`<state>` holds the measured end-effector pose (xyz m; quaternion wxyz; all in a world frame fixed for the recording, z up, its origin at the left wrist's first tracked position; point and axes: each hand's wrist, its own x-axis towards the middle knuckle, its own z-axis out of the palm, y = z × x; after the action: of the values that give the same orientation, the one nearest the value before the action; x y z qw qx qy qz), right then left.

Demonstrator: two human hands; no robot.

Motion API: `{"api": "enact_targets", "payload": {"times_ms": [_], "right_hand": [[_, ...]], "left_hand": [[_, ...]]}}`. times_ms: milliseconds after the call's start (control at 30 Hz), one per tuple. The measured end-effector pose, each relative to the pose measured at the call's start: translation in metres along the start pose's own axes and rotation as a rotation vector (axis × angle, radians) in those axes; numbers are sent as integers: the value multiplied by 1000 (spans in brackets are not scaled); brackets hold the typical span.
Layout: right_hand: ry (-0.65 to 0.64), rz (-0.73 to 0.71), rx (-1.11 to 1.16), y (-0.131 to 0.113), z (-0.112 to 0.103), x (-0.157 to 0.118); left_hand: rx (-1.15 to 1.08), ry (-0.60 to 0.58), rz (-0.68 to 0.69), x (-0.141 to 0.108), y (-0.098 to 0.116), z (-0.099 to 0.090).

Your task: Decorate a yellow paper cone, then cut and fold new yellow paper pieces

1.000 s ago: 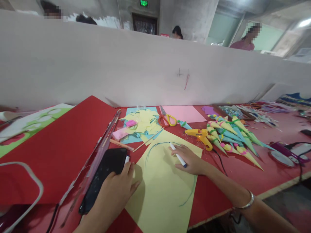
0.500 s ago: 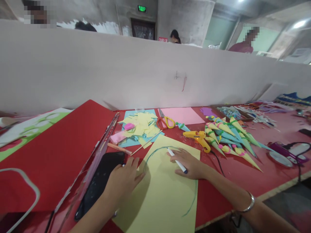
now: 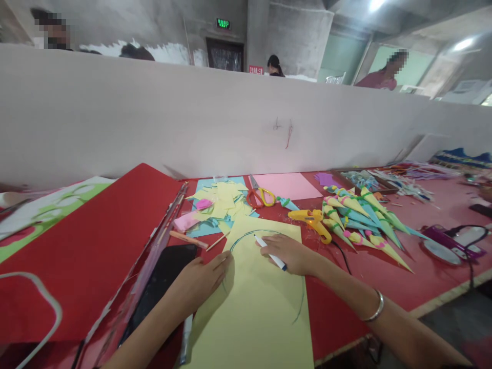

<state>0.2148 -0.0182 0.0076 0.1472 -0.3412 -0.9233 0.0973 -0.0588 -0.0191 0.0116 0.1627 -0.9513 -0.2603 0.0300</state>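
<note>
Left hand [image 3: 207,279] has shifted from beside the phone [image 3: 165,269] onto the yellow sheet [image 3: 255,312], fingers extended, nearly together. Right hand [image 3: 290,253] clamps the white marker [image 3: 272,253] in its fingers (tip, from where I stand, near the drawn arc [image 3: 239,240]). Sheet lies on the red table [image 3: 334,318].

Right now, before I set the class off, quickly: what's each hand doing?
Left hand: open, fingers resting on the yellow paper sheet at its left edge.
Right hand: closed, holding a white marker with a dark blue end.
</note>
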Motion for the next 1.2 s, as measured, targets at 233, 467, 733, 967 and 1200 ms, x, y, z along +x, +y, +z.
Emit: {"api": "enact_targets", "payload": {"times_ms": [233, 467, 733, 967, 1200], "right_hand": [[49, 3, 130, 1, 1, 4], [55, 48, 197, -3, 5, 0], [-22, 19, 343, 1, -5, -2], [127, 166, 479, -6, -1, 6], [428, 430, 869, -14, 17, 32]], "left_hand": [[67, 20, 22, -6, -10, -4], [59, 52, 68, -28, 2, -22], [-21, -68, 79, -25, 9, -43], [-145, -153, -93, -8, -11, -29], [-298, -147, -162, -16, -13, -21]]}}
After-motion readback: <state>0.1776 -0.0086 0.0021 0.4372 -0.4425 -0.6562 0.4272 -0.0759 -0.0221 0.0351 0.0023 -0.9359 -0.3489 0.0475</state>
